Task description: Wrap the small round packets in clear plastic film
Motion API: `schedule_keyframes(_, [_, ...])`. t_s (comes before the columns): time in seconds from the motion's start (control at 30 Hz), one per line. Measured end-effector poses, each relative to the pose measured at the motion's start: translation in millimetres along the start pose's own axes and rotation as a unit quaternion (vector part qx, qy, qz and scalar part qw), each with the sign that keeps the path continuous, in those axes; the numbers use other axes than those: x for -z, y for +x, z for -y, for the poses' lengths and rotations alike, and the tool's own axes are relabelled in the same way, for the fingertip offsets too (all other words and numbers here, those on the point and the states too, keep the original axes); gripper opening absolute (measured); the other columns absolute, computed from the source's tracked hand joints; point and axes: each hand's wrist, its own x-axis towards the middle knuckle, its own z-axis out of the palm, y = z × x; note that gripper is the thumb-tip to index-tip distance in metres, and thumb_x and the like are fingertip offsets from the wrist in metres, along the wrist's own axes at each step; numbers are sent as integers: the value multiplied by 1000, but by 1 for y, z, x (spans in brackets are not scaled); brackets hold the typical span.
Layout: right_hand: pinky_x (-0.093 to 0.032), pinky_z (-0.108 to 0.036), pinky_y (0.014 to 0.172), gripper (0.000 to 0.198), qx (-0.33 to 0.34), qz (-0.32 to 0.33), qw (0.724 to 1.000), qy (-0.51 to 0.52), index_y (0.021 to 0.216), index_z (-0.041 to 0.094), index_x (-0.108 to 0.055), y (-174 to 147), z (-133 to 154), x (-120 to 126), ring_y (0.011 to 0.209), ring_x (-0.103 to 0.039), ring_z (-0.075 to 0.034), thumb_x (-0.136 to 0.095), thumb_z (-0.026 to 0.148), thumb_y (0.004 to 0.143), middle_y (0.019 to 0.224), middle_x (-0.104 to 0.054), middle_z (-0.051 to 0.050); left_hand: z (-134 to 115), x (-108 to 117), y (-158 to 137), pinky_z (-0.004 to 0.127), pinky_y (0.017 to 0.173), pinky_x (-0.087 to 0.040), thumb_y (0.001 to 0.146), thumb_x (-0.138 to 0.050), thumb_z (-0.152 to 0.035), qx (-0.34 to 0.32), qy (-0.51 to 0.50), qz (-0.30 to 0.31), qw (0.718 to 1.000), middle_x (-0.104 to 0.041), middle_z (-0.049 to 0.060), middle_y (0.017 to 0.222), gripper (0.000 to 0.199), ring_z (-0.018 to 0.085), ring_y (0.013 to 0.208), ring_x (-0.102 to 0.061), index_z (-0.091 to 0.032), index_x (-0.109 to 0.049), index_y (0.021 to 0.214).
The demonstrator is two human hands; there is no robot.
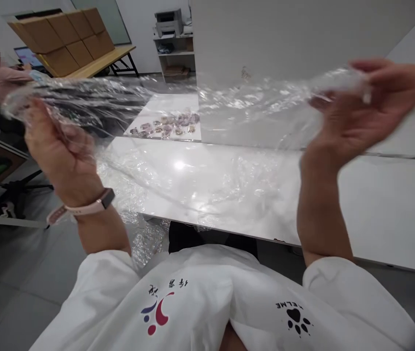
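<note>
Clear plastic film: clamped in left hand at ten o'clock and right hand at two o'clock; raised above white table, apparently to keep it spread open.

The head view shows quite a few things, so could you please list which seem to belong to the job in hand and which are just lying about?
Likely in the job:
- clear plastic film, held in both hands
- white table beneath

Apparently lying about:
- cardboard boxes
- printer
</note>
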Motion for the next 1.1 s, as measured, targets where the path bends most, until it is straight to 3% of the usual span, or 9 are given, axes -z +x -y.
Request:
schedule_keyframes(0.1, [-37, -48, 117, 79, 38, -47, 997, 56, 156, 36, -17, 23, -9, -41, 133, -49, -21, -40, 76, 91, 155, -36, -6, 21, 6, 51, 11, 51, -31, 103, -50, -36, -17, 119, 20, 993, -33, -10, 59, 26, 1, 44, -31, -15, -48, 87])
schedule_keyframes(0.2, [-44, -50, 109, 70, -48, -68, 994, 67, 157, 35, -13, 6, -48, -71, 129, -54, -23, -16, 71, 98, 154, -38, -9, 75, 11, 65, 13, 55, -35, 98, -55, -16, -1, 278, -31, 960, -37, -11, 59, 18, 1, 48, -33, -12, -47, 82])
schedule_keyframes(0.37, [-32, -53, 116, 61, -117, 153, 962, -192, 145, 24, -46, -78, -118, -70, 139, -45, -27, -12, 52, 103, 146, -53, -11, 169, 27, 19, 18, 49, -34, 88, -63, -17, 58, 346, 50, 935, -44, -8, 55, 22, 6, 48, -41, -17, -48, 73])
schedule_keyframes(0.5, [-23, -53, 120, 54, -111, 184, 929, -303, 140, 21, -54, -124, -143, -5, 147, -33, -28, -29, 46, 99, 155, -45, -10, 212, 26, -25, 23, 53, -38, 87, -64, -28, 100, 379, 113, 913, -50, -5, 58, 21, 10, 51, -48, -21, -50, 73])
schedule_keyframes(0.67, [-28, -56, 119, 65, -221, 110, 865, -436, 146, 24, -49, -163, -188, 142, 148, -32, -32, -22, 57, 97, 156, -42, -9, 238, 7, -51, 30, 68, -46, 90, -56, -38, 119, 490, 186, 843, -59, 1, 65, 20, 18, 65, -58, -22, -54, 79])
schedule_keyframes(0.83, [-26, -75, 109, 62, -263, -32, 836, -481, 147, 39, -48, -165, -166, 219, 143, -31, -47, -32, 65, 93, 154, -44, -8, 230, -13, -69, 48, 100, -43, 84, -64, -32, 47, 556, 200, 805, -61, 17, 126, 41, 34, 118, -57, -18, -55, 122])
schedule_keyframes(0.97, [-34, -67, 113, 51, -137, -48, 912, -383, 146, 45, -47, -125, -93, 146, 136, -47, -37, -34, 59, 98, 143, -56, -1, 203, -28, -96, 49, 116, -29, 92, -57, -43, -109, 571, 381, 719, -41, 14, 153, 54, 33, 145, -32, -22, -47, 141])
schedule_keyframes(1.03, [-48, -60, 105, 49, -131, 71, 951, -272, 140, 42, -54, -107, -70, 83, 126, -58, -32, -39, 60, 98, 137, -62, -1, 196, -37, -107, 51, 109, -37, 92, -55, -54, -60, 569, 530, 626, -57, 13, 138, 48, 36, 135, -45, -23, -59, 128])
schedule_keyframes(1.1, [-48, -56, 107, 52, -115, 267, 934, -207, 143, 40, -51, -95, -66, 20, 133, -53, -30, -35, 62, 99, 148, -53, 1, 198, -49, -107, 51, 97, -45, 91, -51, -63, 19, 586, 604, 539, -69, 15, 111, 49, 37, 113, -61, -20, -70, 107])
